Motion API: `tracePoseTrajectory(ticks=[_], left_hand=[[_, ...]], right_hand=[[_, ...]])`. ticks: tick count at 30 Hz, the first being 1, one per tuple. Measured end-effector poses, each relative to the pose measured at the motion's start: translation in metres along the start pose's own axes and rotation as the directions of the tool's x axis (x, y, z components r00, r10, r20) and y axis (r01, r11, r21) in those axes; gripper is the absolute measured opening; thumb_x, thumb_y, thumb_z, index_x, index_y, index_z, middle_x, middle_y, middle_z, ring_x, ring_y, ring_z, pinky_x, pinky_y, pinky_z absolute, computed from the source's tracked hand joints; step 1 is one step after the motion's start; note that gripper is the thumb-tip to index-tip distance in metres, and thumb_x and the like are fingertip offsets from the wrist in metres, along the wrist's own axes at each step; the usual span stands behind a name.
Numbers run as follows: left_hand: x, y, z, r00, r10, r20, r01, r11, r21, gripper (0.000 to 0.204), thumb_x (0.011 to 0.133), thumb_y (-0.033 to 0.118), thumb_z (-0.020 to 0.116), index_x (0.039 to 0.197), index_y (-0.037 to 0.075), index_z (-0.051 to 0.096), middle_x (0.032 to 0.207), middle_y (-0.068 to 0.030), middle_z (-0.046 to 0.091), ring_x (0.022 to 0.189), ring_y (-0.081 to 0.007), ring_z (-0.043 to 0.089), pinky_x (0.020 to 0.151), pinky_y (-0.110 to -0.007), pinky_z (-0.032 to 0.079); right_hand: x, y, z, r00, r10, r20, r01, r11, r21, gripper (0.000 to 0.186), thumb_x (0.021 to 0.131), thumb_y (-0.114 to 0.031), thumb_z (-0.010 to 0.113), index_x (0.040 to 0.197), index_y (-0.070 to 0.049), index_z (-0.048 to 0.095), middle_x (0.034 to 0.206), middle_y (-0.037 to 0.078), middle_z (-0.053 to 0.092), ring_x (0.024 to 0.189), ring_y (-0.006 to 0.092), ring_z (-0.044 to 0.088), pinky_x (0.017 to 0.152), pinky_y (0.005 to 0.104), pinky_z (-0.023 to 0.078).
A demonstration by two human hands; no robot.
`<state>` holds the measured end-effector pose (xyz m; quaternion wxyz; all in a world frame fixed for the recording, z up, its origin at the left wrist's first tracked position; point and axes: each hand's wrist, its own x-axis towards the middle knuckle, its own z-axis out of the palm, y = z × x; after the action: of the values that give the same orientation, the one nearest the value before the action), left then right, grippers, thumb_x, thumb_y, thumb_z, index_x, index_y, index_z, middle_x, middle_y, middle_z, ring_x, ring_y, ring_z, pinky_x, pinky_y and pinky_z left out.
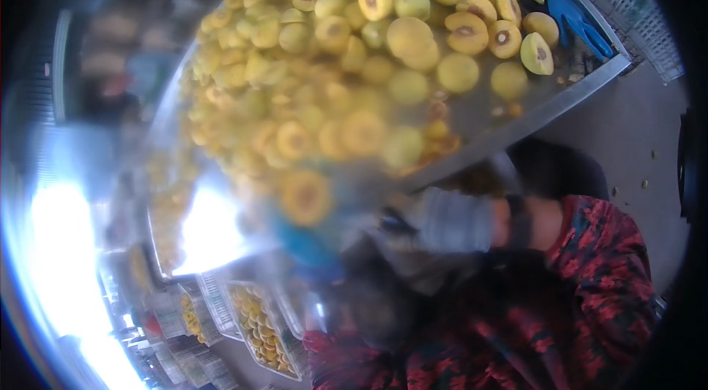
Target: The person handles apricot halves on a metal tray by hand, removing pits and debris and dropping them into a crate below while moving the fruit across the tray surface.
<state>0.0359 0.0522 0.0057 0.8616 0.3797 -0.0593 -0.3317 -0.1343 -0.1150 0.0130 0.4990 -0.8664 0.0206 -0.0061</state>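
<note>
Held in the left hand [304,240], the fruit half [304,197] could slip if wet; the right hand's [451,222] blurred grip cannot be told.

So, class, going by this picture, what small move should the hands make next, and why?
Probably ease the right hand toward the cut fruit. The fruit appears held by the blue-gloved left hand, its darker centre showing, and the pale-gloved right hand is close by, to its right. Blur hides the right hand's grip.
</note>
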Motion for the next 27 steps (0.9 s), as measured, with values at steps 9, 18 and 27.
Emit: tracePoseTrajectory(ticks=[9,18,27], left_hand=[[-0.004,-0.042,0.04,0.967,0.165,0.195,-0.249,0.434,0.866,0.069,0.097,0.047,0.044,0.137,-0.009,0.041,0.131,-0.0243,0.053,0.121,-0.0366,0.053,0.105,-0.051,0.042],[-0.009,-0.049,0.044,0.89,0.277,0.362,-0.455,0.484,0.748,0.061,0.098,0.043,0.041,0.13,-0.009,0.045,0.126,-0.0217,0.054,0.116,-0.0353,0.055,0.103,-0.052,0.043],[-0.015,-0.055,0.051,0.856,0.358,0.373,-0.51,0.467,0.723,0.028,0.094,0.007,0.052,0.116,-0.009,0.053,0.114,-0.0158,0.058,0.102,-0.028,0.06,0.092,-0.04,0.051]], right_hand=[[0.013,-0.008,-0.014,0.982,0.155,-0.106,-0.137,0.977,0.164,0.032,0.099,-0.026,0.05,0.123,-0.004,0.049,0.089,0.016,0.065,0.08,0.0307,0.065,0.071,0.0375,0.052],[0.012,-0.001,-0.002,0.986,0.166,-0.008,-0.154,0.931,0.331,0.033,0.101,-0.025,0.043,0.125,-0.003,0.049,0.095,0.014,0.063,0.086,0.028,0.062,0.076,0.0367,0.05],[0.011,0.01,0.019,0.998,0.049,-0.041,-0.033,0.944,0.329,0.034,0.099,-0.02,0.045,0.127,-0.001,0.048,0.103,0.014,0.061,0.095,0.0282,0.06,0.084,0.0372,0.048]])
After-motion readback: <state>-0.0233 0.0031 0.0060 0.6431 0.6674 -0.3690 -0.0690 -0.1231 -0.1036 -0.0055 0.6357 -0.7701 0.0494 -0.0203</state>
